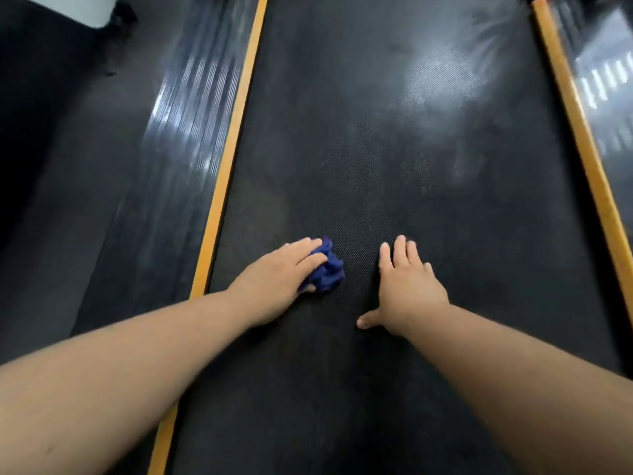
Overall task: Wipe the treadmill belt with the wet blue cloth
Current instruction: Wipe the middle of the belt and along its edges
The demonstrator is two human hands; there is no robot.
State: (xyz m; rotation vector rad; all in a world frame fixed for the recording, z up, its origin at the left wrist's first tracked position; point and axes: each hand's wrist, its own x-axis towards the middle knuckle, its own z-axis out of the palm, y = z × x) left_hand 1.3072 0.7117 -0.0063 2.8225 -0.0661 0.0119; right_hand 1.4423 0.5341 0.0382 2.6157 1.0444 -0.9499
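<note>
Left hand [281,272] grips the bunched blue cloth [330,269] on the treadmill belt [342,138], right hand [409,289] spread flat; best press firmly, overlap strokes.

The crumpled blue cloth [329,269] lies half hidden under the gripping left hand [281,272]. At 11 o'clock a blurred white object [68,8] is cut off by the top edge

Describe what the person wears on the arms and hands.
Nothing worn shows: the left hand and right hand are ungloved, no rings seen; the left forearm and right forearm are bare, with no sleeves, watch or bracelet.
</note>
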